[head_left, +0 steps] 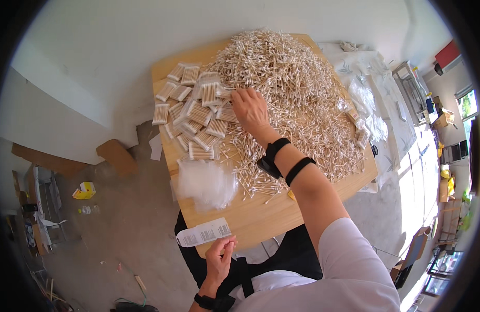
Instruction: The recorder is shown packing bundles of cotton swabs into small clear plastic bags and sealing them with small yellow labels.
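My right hand (251,110) reaches across the table, its fingers curled on the end of a small clear pack of cotton swabs (224,94) on the heap of filled packs (199,113). Right beside it rises a large pile of loose cotton swabs (281,67). At the near table edge my left hand (218,261) is closed, thumb and fingers pinched together; what they hold, if anything, is too small to make out. Just beyond those fingers lies a white strip of printed labels (203,232). A stack of empty clear bags (206,184) sits between the strip and the filled packs.
The wooden table (266,223) stands against a white wall. A few more packs (360,130) lie at its right edge, beside a plastic-covered surface (391,112). On the floor at left are a cardboard piece (117,157), a yellow box (84,191) and a clear bottle (85,210).
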A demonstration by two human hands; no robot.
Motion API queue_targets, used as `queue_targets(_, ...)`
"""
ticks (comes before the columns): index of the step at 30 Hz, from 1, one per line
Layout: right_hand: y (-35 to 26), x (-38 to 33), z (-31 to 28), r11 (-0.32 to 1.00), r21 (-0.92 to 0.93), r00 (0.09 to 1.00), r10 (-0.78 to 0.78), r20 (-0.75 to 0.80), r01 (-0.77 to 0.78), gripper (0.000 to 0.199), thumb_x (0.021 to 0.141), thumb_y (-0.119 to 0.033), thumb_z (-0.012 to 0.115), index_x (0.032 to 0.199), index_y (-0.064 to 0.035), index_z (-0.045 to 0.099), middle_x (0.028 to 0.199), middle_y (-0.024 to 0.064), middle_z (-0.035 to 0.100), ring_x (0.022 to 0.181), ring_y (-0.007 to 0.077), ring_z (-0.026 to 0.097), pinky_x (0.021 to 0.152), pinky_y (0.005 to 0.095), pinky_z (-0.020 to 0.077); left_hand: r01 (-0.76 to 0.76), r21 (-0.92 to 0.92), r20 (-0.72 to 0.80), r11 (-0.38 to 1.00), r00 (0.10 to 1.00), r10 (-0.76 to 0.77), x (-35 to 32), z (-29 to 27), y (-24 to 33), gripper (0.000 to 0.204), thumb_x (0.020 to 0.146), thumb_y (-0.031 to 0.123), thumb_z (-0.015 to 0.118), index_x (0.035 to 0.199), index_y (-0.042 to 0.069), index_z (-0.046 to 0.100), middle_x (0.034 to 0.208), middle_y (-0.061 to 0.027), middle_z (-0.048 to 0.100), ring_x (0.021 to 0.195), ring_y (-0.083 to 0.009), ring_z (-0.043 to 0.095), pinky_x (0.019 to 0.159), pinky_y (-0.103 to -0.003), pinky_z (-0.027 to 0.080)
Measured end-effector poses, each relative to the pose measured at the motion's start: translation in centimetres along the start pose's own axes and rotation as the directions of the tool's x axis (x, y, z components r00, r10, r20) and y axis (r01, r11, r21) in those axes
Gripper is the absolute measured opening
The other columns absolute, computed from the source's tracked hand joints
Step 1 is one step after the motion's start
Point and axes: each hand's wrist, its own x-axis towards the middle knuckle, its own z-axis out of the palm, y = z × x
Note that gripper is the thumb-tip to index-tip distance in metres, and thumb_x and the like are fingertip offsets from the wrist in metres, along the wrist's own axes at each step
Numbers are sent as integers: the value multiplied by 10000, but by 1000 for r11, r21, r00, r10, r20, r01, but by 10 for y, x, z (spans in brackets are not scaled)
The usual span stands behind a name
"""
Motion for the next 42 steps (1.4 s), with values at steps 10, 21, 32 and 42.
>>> queue_targets(10,-66,-181,-131,81,430,433,11,902,-899,333,882,-270,694,1075,2,687,804,6,653,699,55,523,596,250,430,266,-650,107,712,959,-261,40,10,14,499,982,199,585,1416,39,398,1245,-61,559,1037,-134,576,839,-278,503)
queue_targets(21,-125,-262,-156,52,382,347,540,766,-923,205,841,-166,687,914,25,695,723,113,702,628,179,682,590,320,538,5,559,-286,829,940,187,13,54,-11,530,836,79,722,1284,-3,452,1135,-143,547,1039,-283,595,883,-387,497)
queue_targets(32,-147,-269,-145,263,302,400,639,657,-916,196,761,-209,701,800,-17,720,729,159,692,658,311,677,626,380,531,-302,656,-67,692,890,452,2,57,-28,181,878,30,635,1058,42,630,1030,-102,568,900,-299,596,749,-374,486)
queue_targets(42,-151,-271,-154,-302,365,190,479,857,-881,155,836,-82,722,942,29,698,755,26,657,598,77,527,510,222,411,-258,439,-55,861,949,312,4,63,-6,195,846,91,695,1017,35,621,936,-105,586,867,-279,600,750,-380,483)
